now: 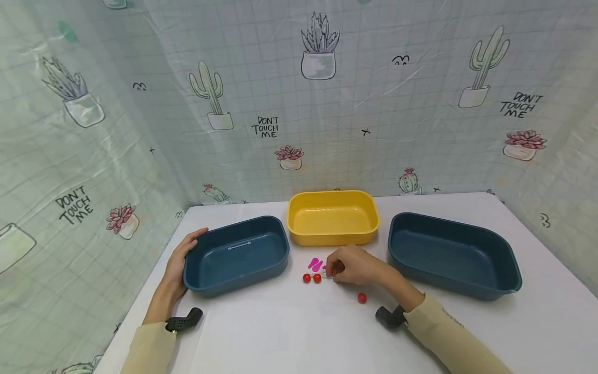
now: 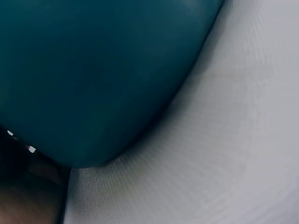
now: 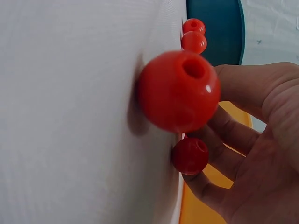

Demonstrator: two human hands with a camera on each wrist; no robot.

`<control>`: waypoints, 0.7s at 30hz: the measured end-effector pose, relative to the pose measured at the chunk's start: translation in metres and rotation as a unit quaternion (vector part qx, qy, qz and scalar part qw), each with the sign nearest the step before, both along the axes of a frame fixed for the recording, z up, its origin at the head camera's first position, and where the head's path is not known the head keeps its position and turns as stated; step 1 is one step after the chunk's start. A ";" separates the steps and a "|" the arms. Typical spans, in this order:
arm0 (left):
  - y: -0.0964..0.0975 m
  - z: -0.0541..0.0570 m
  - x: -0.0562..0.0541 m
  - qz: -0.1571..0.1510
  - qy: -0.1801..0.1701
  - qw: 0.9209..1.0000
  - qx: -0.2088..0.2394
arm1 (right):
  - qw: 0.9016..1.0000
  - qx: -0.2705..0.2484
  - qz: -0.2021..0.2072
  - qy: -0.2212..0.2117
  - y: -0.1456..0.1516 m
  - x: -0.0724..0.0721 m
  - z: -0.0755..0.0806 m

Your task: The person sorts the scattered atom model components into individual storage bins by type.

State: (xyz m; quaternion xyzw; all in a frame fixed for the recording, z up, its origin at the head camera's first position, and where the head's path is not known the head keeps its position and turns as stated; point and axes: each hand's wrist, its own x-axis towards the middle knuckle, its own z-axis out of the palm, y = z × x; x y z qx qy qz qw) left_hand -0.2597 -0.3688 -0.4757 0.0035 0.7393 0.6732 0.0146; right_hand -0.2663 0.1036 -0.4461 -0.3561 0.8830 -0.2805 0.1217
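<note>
My left hand (image 1: 176, 262) rests along the outer left end of a dark blue tray (image 1: 233, 284), its fingertips at the far corner. A thin white double-ended stick (image 1: 239, 245) lies in that tray. Over the table's middle, my right hand (image 1: 353, 264) has thumb and fingers drawn together at a thin white stick, mostly hidden by the hand. Two red beads (image 1: 312, 278) sit just left of its fingertips, beside small bright pink pieces (image 1: 315, 264). Another red bead (image 1: 362, 298) lies below the wrist. In the right wrist view, a further red bead (image 3: 189, 156) sits by the lower fingers.
A yellow tray (image 1: 333, 240) stands at the back, beyond the right hand. On the right is a second dark blue tray (image 1: 450, 280), close to the right forearm. White cloth (image 1: 261, 332) covers the table, and a patterned curtain (image 1: 317, 114) hangs behind and at both sides.
</note>
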 end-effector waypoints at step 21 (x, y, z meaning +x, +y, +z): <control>-0.001 -0.002 -0.003 -0.007 0.007 1.000 0.013 | 0.983 -0.150 -0.007 -0.110 0.005 -0.009 0.011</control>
